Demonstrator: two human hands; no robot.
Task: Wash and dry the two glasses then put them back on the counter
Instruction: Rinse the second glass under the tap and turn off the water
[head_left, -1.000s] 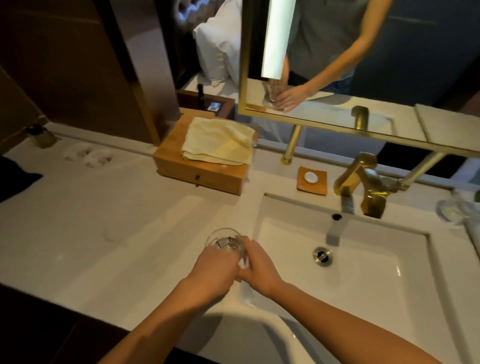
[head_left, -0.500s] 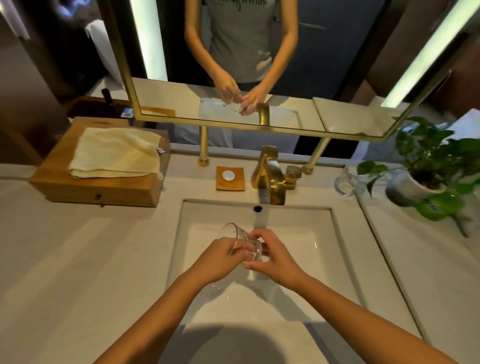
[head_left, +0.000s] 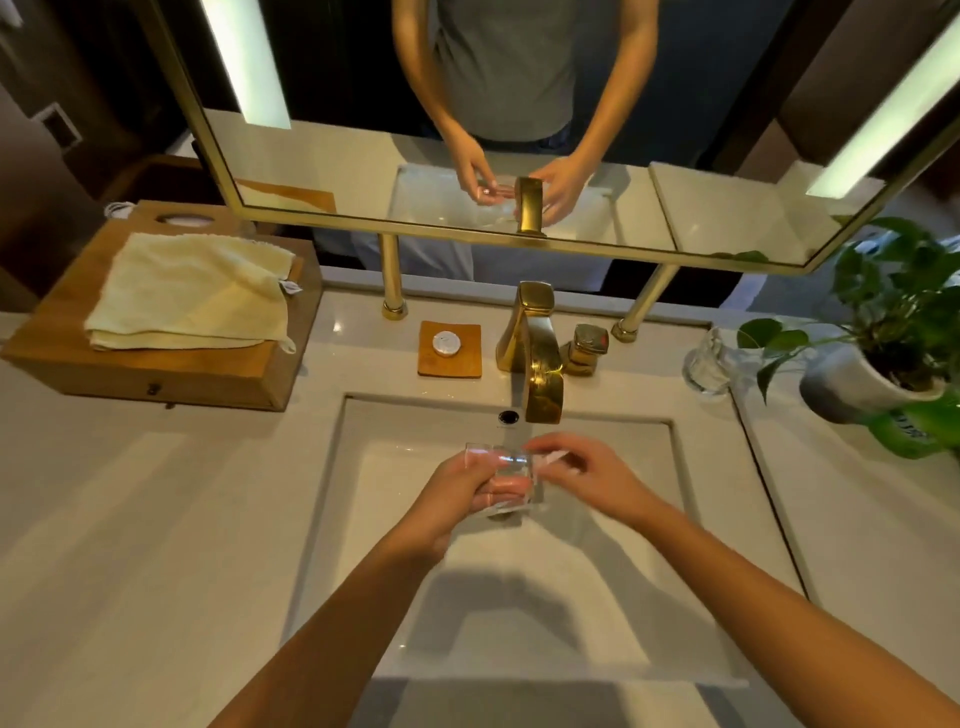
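Washing step starting. Left hand (head_left: 457, 499) gripping first glass (head_left: 506, 480) over sink (head_left: 691, 483), just below faucet (head_left: 540, 374). Right hand (head_left: 587, 475) hovering loose beside rim, grasping nothing. No water running visibly. Second glass (head_left: 709, 361) waiting far right on desk (head_left: 130, 493). Next likely: right hand reaching forward for handle (head_left: 589, 345).

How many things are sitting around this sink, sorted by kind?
Glasses: 2, one held in the left hand, one on the counter
Towels: 1
Wooden boxes: 1
Potted plants: 1
Taps: 1
Total: 6
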